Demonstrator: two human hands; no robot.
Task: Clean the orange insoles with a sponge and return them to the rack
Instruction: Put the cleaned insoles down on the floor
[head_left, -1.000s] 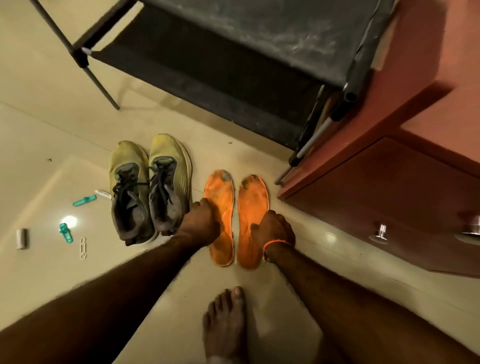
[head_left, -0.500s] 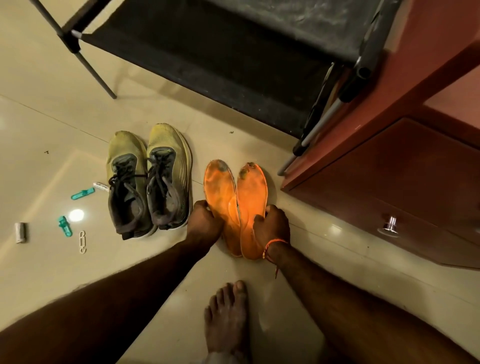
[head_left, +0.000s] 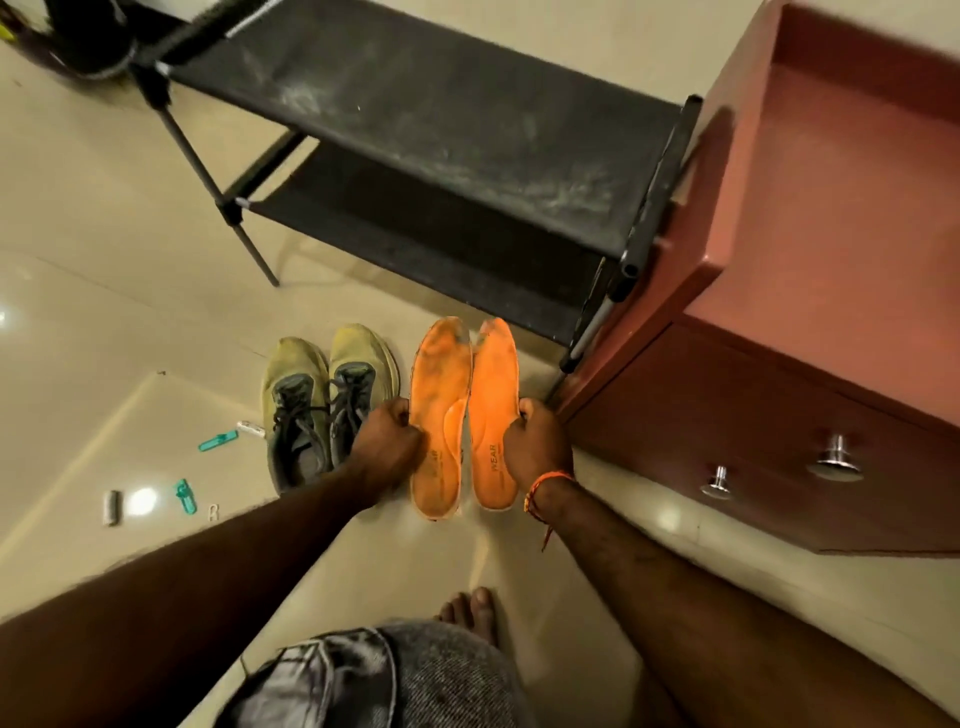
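Where a second ago both insoles lay flat on the floor, the left hand (head_left: 387, 448) and right hand (head_left: 535, 446) now grip the left insole (head_left: 439, 395) and right insole (head_left: 493, 384), lifted just before the rack (head_left: 467, 135); cleaning looks about to begin.

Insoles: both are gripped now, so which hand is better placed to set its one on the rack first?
Probably the right hand. It grips the right insole, nearest the black shoe rack. The left hand grips the left insole, beside the sneakers.
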